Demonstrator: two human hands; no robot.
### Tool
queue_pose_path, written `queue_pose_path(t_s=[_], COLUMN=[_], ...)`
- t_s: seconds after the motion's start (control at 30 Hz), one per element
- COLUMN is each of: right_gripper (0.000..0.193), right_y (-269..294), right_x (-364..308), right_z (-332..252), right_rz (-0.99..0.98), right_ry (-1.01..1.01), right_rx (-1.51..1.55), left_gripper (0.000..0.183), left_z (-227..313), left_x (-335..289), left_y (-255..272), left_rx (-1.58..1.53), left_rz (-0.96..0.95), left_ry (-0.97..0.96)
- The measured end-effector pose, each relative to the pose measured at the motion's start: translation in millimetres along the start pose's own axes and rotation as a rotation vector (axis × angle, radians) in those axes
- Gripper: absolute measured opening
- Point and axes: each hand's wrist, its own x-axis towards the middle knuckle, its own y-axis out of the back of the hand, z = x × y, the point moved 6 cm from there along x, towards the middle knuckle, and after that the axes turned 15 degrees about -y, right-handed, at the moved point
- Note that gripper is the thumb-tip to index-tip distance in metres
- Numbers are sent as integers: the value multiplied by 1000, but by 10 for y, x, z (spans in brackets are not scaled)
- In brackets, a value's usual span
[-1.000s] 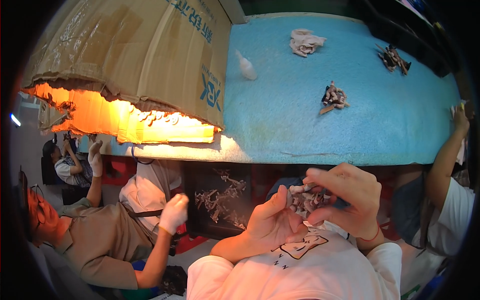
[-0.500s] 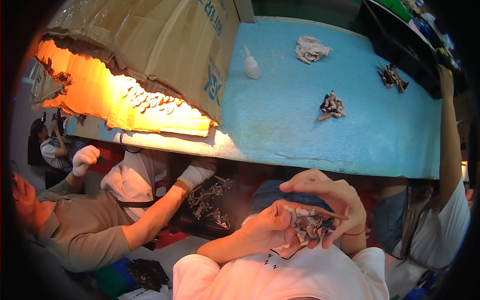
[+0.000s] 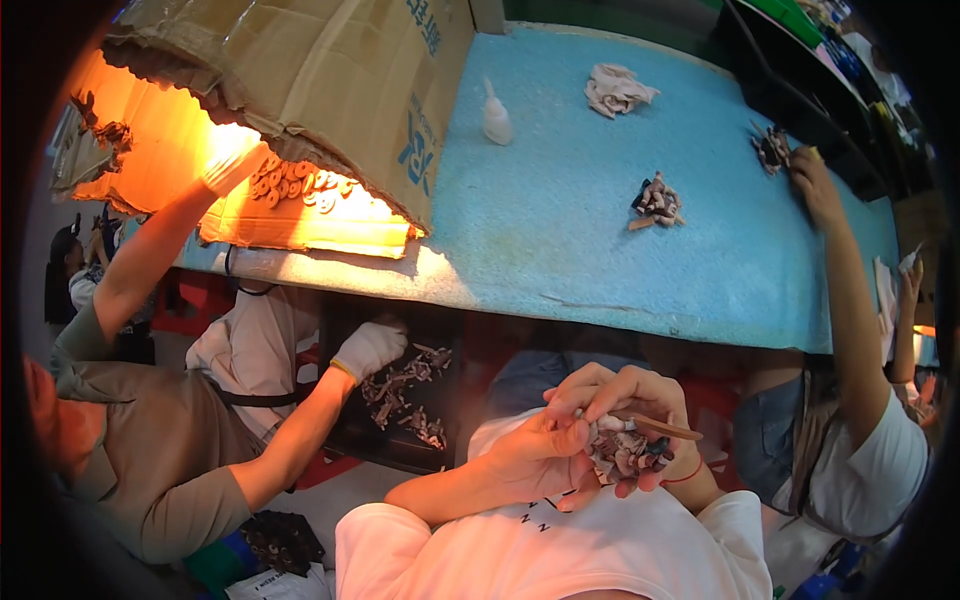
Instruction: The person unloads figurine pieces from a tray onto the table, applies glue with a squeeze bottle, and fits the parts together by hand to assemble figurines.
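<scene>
In front of my white shirt I hold a lumpy, pinkish-grey figurine piece with dark parts and a flat brown strip jutting out to the right. My left hand grips its left side with thumb and fingers. Curled over the top and right side is my right hand, its fingertips close to the left thumb. The palms hide part of the piece. On the blue table ahead lies a similar figurine piece.
A torn cardboard box glows inside, with several ring-shaped pieces. A white squeeze bottle and crumpled cloth are on the table. The left co-worker's gloved hand is over a black tray; another co-worker's hand is at right.
My right fingers have come down and in toward the left thumb over the figurine piece. The left co-worker's other hand has reached into the box; the right co-worker's hand has moved toward a pile.
</scene>
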Motion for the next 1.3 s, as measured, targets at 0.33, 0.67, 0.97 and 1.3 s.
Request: queue_pose_path(t_s=[0.33, 0.67, 0.97, 1.3], right_gripper=[60, 55, 56, 61], right_y=[77, 182, 206, 128], right_x=[-6, -14, -6, -97], right_z=[105, 220, 253, 191], right_rz=[104, 204, 205, 213], right_ry=[-43, -158, -211, -142], right_rx=[110, 121, 174, 2], left_gripper=[21, 28, 57, 16], left_z=[-38, -29, -32, -103], left_x=[15, -47, -94, -32], left_y=[42, 189, 254, 254], left_rx=[-113, -147, -358, -134], left_rz=[21, 268, 170, 124], left_ry=[-37, -77, -91, -32])
